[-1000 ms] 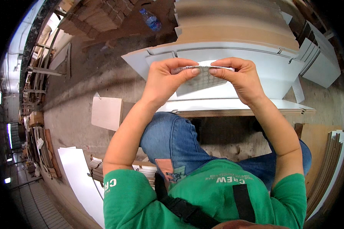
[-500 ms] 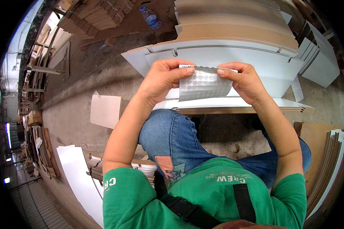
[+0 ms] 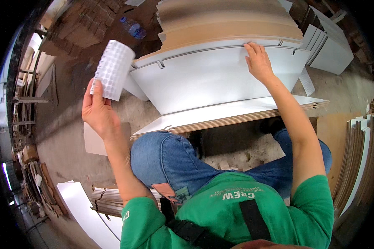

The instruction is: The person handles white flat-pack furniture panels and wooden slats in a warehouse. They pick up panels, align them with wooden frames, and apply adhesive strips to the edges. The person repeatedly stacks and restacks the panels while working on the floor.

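Note:
My left hand (image 3: 100,114) is raised on the left, closed with thumb and fingers pinching the lower end of a sheet of round stickers (image 3: 115,68). The sheet curls slightly and shows rows of pale dots. My right hand (image 3: 258,62) is stretched out to the upper edge of a white panel (image 3: 212,76). Its fingertips touch that edge, with the fingers slightly bent and apart from the thumb. The panel leans upright, with slots near both upper corners. Before it, a stack of white-faced boards (image 3: 224,115) lies flat, just beyond my knees.
Behind the panel stands a long row of brown boards (image 3: 232,20). A plastic bottle (image 3: 133,28) lies at the far left. More panels stand at the far right (image 3: 330,52) and the near right (image 3: 353,157). White boards (image 3: 85,211) lie at the near left.
Both hands held the sticker sheet in the middle. My right hand has let go and moved forward to the panel's edge. My left hand has carried the sheet left, turning it upright.

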The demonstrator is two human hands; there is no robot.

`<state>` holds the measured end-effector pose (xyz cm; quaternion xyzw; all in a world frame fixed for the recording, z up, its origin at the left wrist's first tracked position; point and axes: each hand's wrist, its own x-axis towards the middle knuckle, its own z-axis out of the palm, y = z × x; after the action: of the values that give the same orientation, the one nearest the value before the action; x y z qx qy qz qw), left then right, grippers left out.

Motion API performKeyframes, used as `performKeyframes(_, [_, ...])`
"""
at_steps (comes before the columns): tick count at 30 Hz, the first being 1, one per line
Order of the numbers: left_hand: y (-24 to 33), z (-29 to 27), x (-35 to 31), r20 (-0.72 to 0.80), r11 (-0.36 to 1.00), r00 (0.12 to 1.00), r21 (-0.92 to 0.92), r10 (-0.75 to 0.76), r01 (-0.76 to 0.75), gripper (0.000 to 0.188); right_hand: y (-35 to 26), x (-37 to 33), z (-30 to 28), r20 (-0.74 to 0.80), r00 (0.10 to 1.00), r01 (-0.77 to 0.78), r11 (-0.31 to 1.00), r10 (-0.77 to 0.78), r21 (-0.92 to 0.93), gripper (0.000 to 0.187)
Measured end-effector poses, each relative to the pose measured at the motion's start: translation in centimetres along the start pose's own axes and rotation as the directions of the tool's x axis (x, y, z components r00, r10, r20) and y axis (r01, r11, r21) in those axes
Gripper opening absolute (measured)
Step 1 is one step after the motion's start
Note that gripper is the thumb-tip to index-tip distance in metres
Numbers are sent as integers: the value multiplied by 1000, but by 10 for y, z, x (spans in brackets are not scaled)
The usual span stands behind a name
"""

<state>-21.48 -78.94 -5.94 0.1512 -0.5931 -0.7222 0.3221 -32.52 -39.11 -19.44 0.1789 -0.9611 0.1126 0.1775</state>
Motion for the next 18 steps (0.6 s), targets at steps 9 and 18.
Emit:
performKeyframes(9, [2, -6, 2, -103, 994, 992, -72, 72, -80, 24, 1, -8, 8, -35, 980, 179, 946, -195, -269, 48])
performKeyframes(18, [10, 5, -5, -129, 987, 980, -35, 152, -158, 25, -6, -4, -33, 219, 975, 54, 998, -46, -34, 35])
